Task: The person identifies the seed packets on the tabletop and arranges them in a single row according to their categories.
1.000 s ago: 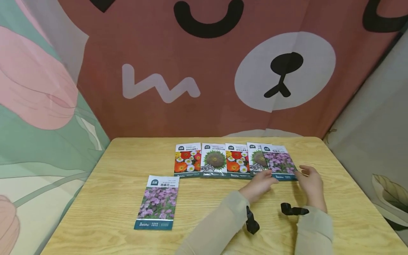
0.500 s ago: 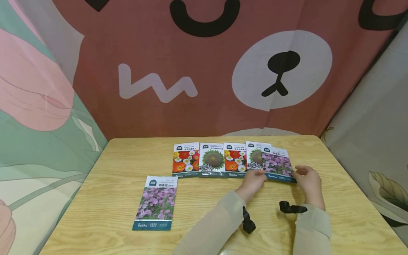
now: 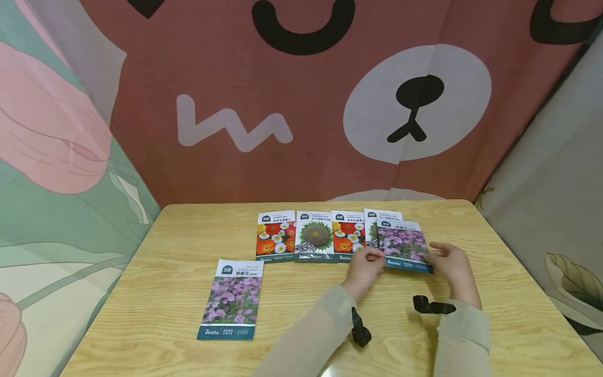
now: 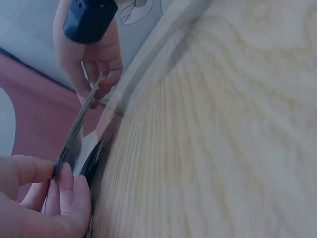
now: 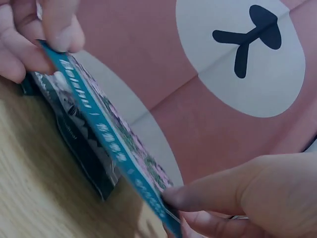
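Observation:
Both hands pinch the lower corners of a seed packet with purple flowers (image 3: pixel 405 245). My left hand (image 3: pixel 364 271) has its left corner and my right hand (image 3: pixel 453 269) its right corner. In the right wrist view the packet's teal lower edge (image 5: pixel 106 136) is raised off the table, thumbs on the printed face. Behind it, partly covered, lies a sunflower seed packet (image 3: pixel 370 233). In the left wrist view the held packet (image 4: pixel 74 134) shows nearly edge-on between the two hands.
Along the table's far side lie a poppy packet (image 3: pixel 275 238), a sunflower packet (image 3: pixel 314 236) and another poppy packet (image 3: pixel 347 235). A second purple-flower packet (image 3: pixel 231 301) lies nearer, at the left. A printed curtain (image 3: pixel 264 173) hangs behind the wooden table (image 3: pixel 160 272).
The purple-flower packet has shifted left and slightly nearer, away from the back row's line, covering more of the sunflower packet. My left hand moved left with it and now pinches its corner.

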`<state>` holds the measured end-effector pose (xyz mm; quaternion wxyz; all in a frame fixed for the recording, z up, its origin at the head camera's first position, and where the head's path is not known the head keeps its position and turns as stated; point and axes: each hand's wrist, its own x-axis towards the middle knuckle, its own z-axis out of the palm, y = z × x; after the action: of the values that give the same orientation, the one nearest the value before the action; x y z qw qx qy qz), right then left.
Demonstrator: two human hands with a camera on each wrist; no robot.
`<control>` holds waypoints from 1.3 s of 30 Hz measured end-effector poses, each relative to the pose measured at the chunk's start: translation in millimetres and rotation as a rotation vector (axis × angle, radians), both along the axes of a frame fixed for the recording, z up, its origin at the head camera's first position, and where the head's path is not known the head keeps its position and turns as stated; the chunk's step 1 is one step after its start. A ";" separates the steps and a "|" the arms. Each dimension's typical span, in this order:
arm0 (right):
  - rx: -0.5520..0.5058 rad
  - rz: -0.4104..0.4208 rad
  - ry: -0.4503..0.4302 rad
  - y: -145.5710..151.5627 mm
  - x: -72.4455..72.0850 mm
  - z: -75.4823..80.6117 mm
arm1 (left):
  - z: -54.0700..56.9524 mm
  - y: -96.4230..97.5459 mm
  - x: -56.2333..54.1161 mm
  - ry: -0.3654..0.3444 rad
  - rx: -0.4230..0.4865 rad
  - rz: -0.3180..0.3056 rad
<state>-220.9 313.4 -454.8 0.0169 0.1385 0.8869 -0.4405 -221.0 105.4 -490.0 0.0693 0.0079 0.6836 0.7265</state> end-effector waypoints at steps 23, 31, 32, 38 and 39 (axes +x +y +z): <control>-0.310 0.359 -0.111 -19.2 5.5 9.6 | -2.1 -52.4 -5.7 -0.042 0.059 -0.041; -0.340 0.474 -0.132 -32.8 9.1 24.5 | -1.8 -66.4 -4.6 -0.041 0.020 0.022; -0.339 0.482 -0.132 -35.1 9.2 25.6 | -1.4 -69.2 -3.8 -0.048 0.011 0.017; -0.355 0.533 -0.134 -46.4 7.7 26.3 | 5.4 -88.6 1.9 -0.052 -0.018 -0.031; -0.360 0.541 -0.133 -47.9 7.5 26.0 | 6.6 -91.8 2.7 -0.050 -0.018 -0.039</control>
<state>-213.4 265.5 -428.7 0.2153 -0.0786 0.7962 -0.5599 -218.3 13.6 -483.4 0.1005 0.0024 0.6879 0.7188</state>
